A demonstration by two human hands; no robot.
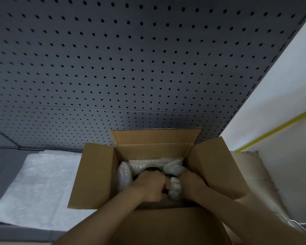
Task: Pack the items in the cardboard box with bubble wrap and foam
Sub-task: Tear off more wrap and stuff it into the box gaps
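Gripping a white foam-wrapped bundle [174, 189] near the box [99, 175] front edge, left hand [151, 185] and right hand [191, 183] closed on it. Light, soft, possibly fragile; hold both ends.

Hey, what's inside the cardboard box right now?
Inside the cardboard box there is bubble wrap around a dark round item, with the left hand and right hand on a white foam piece. The box's bottom is covered.
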